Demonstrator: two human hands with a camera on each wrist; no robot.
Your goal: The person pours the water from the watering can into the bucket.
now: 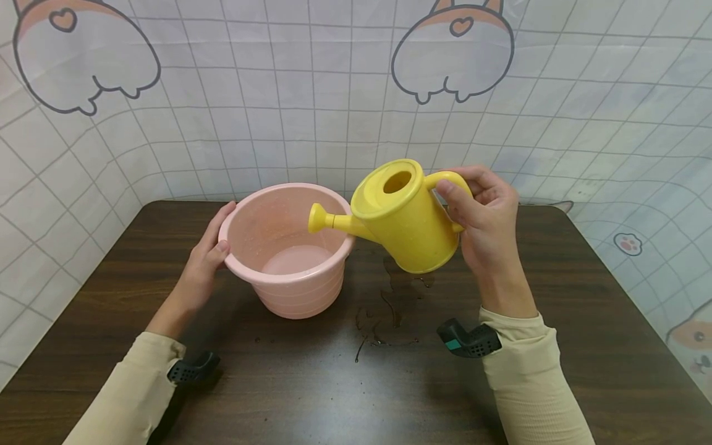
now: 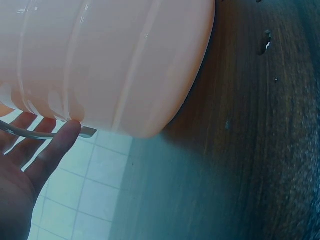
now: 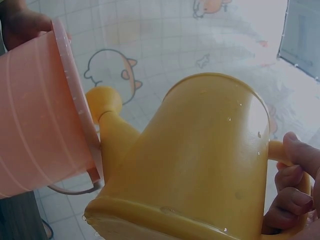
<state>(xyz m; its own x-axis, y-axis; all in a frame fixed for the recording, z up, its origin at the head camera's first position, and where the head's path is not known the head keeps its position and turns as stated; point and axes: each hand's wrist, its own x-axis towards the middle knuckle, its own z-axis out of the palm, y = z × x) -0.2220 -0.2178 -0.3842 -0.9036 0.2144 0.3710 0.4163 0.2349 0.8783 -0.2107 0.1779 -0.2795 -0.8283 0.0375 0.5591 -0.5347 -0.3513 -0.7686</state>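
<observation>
A pink plastic bucket (image 1: 300, 293) stands left of the middle, its mouth facing up and its pale bottom showing inside. My left hand (image 1: 201, 262) grips its left rim; in the left wrist view the thumb (image 2: 65, 137) lies by the grey bail handle (image 2: 30, 133). With my right hand (image 1: 489, 213) I hold a yellow watering can (image 1: 417, 238) by its handle, fingers curled round it. The can is raised and tilted left, its spout reaching over the bucket's right rim. The sprinkler head (image 1: 317, 218) is above the bucket's opening, and no stream of water shows from it.
Small puddles and drops of water (image 1: 395, 315) lie on the dark wooden table (image 1: 311, 395) right of the bucket and in front of it. A white grid-patterned sheet with cartoon dogs (image 1: 356, 111) hangs close behind the table and along both sides.
</observation>
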